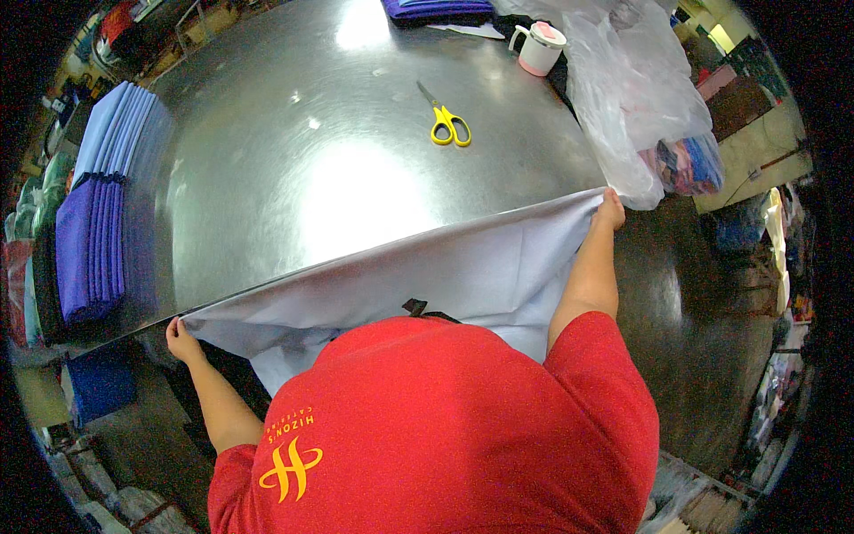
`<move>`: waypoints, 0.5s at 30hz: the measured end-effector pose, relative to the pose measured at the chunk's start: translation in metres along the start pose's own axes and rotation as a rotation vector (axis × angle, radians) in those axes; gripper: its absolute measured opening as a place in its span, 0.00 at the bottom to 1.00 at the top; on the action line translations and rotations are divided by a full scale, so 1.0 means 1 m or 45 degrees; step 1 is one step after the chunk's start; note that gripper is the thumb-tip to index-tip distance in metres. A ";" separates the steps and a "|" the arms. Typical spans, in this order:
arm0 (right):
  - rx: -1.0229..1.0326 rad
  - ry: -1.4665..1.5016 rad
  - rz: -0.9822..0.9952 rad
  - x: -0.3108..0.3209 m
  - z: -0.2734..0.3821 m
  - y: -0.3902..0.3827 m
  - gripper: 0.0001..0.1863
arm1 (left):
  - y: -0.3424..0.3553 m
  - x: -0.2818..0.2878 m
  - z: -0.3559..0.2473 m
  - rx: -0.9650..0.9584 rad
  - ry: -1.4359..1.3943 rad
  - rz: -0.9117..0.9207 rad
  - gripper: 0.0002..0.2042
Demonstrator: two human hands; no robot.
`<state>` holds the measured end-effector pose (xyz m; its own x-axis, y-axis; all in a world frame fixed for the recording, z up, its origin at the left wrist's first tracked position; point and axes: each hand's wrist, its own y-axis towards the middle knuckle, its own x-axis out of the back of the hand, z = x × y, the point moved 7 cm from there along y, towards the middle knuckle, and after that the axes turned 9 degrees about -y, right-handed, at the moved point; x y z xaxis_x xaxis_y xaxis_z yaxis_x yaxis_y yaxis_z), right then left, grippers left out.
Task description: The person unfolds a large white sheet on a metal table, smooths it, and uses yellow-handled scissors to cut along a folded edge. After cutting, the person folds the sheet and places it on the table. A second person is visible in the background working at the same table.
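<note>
A pale bluish-grey cloth [427, 276] is stretched between my two hands along the near edge of the metal table [240, 178]. My left hand [181, 340] pinches one corner of it at the near left of the table. Far out to the right, my right hand [610, 211] grips the other upper corner, close to a clear plastic bag. The cloth's top edge runs nearly straight between them, and the rest hangs down in front of me, partly hidden by my red shirt.
Yellow-handled scissors [450, 125] lie on the table. A white mug [539, 49] with a lid stands near the far right edge, beside the clear plastic bag [636, 98]. Folded light blue cloths [120, 129] and purple cloths [92, 245] are stacked at the left. More folded purple cloth [438, 9] lies at the far edge.
</note>
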<state>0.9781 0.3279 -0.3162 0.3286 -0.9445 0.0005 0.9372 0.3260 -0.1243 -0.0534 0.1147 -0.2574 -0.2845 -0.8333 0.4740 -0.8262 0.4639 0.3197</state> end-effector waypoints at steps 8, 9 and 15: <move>-0.067 0.090 -0.021 0.001 -0.009 0.014 0.12 | -0.012 -0.001 0.006 -0.044 0.062 0.047 0.07; -0.040 0.075 0.014 0.000 -0.012 0.020 0.13 | -0.013 -0.001 0.007 -0.054 0.063 0.046 0.07; -0.159 0.048 0.276 0.008 -0.048 0.067 0.18 | -0.006 -0.010 0.013 0.064 0.019 0.086 0.09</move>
<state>1.0373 0.3403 -0.3724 0.5133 -0.8548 -0.0765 0.8229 0.5155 -0.2391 -0.0522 0.1160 -0.2750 -0.3334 -0.7959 0.5053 -0.8290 0.5028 0.2449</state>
